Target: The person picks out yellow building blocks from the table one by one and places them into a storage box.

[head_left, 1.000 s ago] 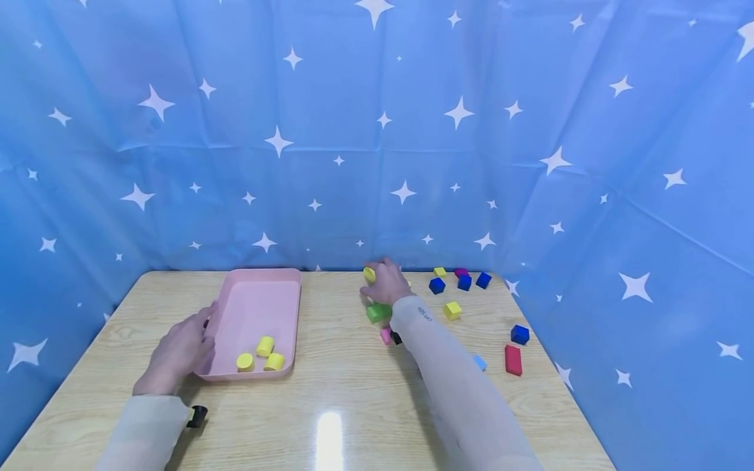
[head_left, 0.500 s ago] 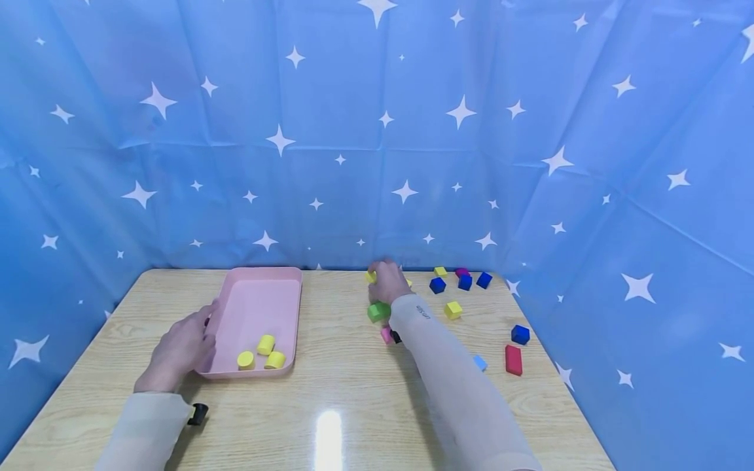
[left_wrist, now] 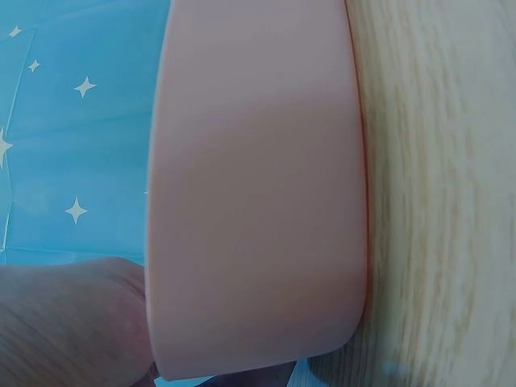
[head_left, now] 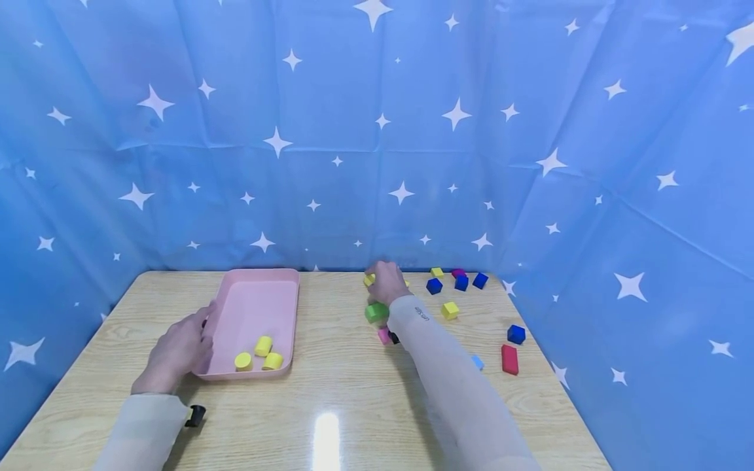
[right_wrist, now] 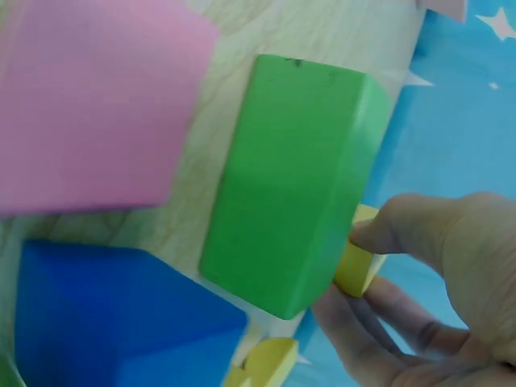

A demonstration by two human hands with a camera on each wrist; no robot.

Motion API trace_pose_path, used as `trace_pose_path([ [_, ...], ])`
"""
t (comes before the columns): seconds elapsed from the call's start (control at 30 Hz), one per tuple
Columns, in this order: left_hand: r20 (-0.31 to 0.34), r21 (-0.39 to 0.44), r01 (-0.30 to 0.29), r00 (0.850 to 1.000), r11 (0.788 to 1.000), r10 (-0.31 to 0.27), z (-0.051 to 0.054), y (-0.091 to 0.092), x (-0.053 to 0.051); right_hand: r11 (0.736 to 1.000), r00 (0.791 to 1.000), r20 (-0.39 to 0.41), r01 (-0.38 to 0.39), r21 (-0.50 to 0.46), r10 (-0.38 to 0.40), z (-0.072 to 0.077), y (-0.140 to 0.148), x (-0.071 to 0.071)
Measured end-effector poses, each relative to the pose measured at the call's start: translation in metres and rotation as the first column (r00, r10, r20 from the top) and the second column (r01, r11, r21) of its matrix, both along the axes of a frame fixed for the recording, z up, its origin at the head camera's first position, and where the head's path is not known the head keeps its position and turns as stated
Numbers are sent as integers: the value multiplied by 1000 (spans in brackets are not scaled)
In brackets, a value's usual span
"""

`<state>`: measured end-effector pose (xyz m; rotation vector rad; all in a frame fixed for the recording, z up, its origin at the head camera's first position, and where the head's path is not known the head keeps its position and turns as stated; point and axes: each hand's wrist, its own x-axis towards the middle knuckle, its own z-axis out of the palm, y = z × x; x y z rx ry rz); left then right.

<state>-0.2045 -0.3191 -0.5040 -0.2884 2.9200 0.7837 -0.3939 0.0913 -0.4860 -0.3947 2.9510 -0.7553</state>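
Observation:
My left hand [head_left: 179, 350] holds the left side of a pink tray [head_left: 296, 314]. In the left wrist view, part of the hand [left_wrist: 76, 322] lies against the rim, and the tray's pink wall [left_wrist: 258, 193] fills the middle. Several yellow cylinders [head_left: 263, 346] lie in the tray's near end. At the table's back edge, my right hand [head_left: 389, 282] pinches a yellow block [right_wrist: 355, 262] between thumb and fingers; its full shape is hidden. Right beside that hand lies a green block [right_wrist: 290, 185]. Another yellow piece [right_wrist: 270, 363] shows below it.
Near my right forearm lie a pink block [head_left: 384, 335] and a light blue block [head_left: 478, 362]. Blue cubes [head_left: 434, 286], yellow cubes [head_left: 450, 310] and a red block [head_left: 509, 360] are scattered to the right. A starry blue curtain [head_left: 330, 176] hangs behind the table.
My right hand's fingers have drawn in around the yellow block at the back edge. The left hand and the tray have stayed in place.

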Motion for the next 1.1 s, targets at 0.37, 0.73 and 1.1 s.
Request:
trace_pose_path([
  [0.37,-10,-18,16,1000,1000,-16,-1,-2,3,997,996,-50,-77,5,77,-2,-7,-10],
  [0.73,2,-23,24,1000,999,-24,2,1,4,987,985,-73,-157,-31,154,29,-35,35],
  [1.1,-12,-22,26,1000,999,-26,2,0,3,972,964,-128,-234,3,233,37,-74,66],
])
